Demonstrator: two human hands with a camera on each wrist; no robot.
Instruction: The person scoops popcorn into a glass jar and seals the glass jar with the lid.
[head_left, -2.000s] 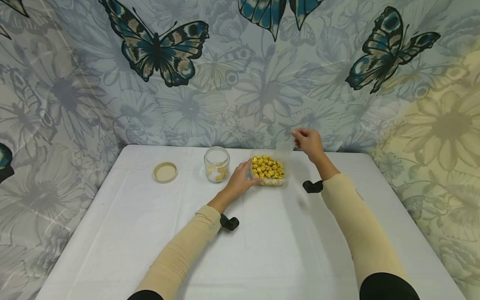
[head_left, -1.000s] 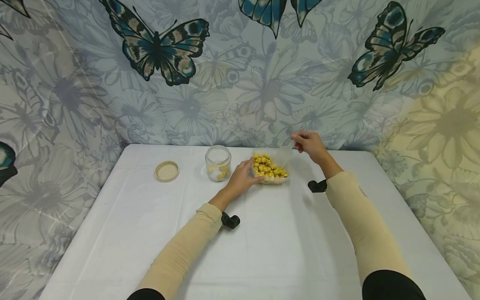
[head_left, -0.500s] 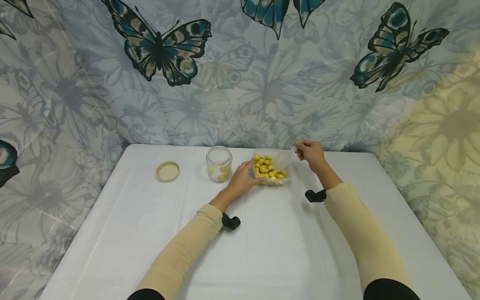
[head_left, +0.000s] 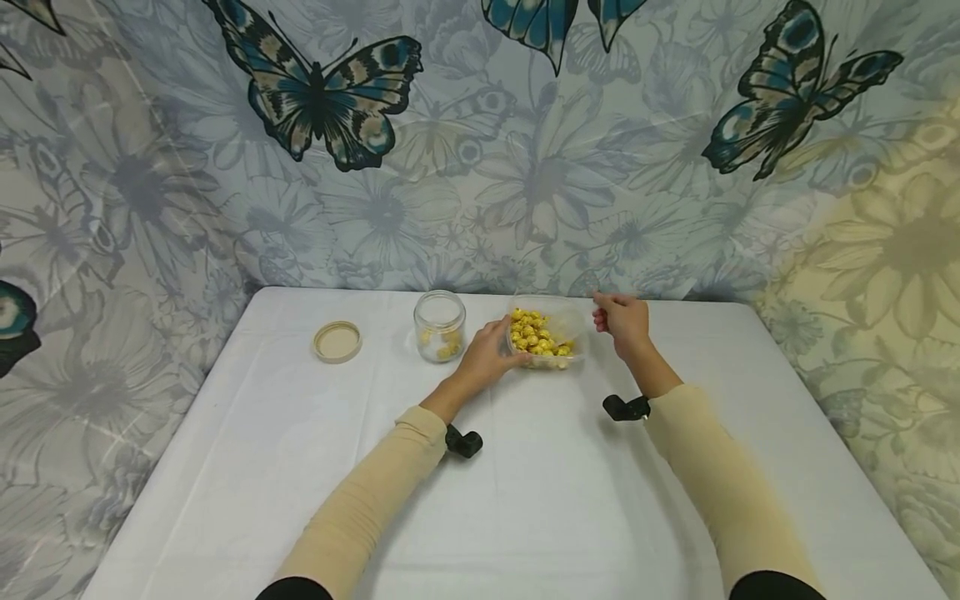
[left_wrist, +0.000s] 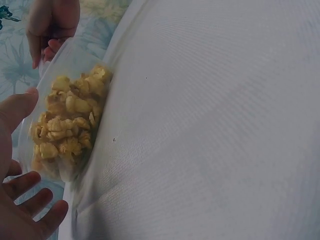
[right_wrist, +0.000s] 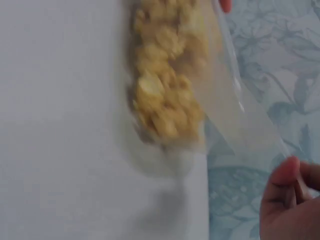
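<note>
A clear plastic container [head_left: 567, 360] of yellow popcorn [head_left: 531, 335] stands near the table's back edge. My left hand [head_left: 483, 357] holds its left side, thumb along the near wall; in the left wrist view the thumb [left_wrist: 20, 107] is at the rim and the other fingers [left_wrist: 37, 202] are spread beside the wall. My right hand [head_left: 624, 321], just right of the container, pinches the handle of a translucent scoop [right_wrist: 245, 127]. In the right wrist view the scoop's broad end dips in among the popcorn, partly blurred.
Left of the container stands an open glass jar [head_left: 439, 329] with a few popcorn pieces at its bottom. A round gold-rimmed lid [head_left: 337, 342] lies further left on the white tablecloth [head_left: 480, 500]. A butterfly-patterned cloth [head_left: 450, 200] hangs behind the table.
My right hand has come down and slightly right, bringing the scoop from above the container into it. The popcorn has shifted to the container's left and near part. My left hand stays on it.
</note>
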